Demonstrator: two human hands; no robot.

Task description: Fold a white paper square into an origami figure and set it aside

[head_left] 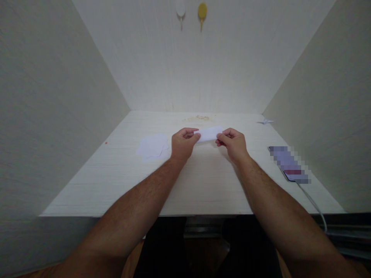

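Observation:
Between my two hands is a white strip of folded paper [208, 134], held roughly level above the middle of the table. My left hand [184, 142] pinches its left end, thumb in front and fingers behind. At the right end, my right hand [233, 142] grips it between thumb and fingers. A loose stack of white paper sheets [153, 146] lies on the table to the left of my left hand. Farther right, near the side wall, rests a small folded paper piece [265, 121] with pointed ends.
A phone with a blurred screen [286, 164] lies at the right, a white cable [314, 204] running from it over the front edge. Walls enclose the white table [116, 185] on three sides. A white hook [180, 9] and a yellow hook [202, 11] are on the back wall.

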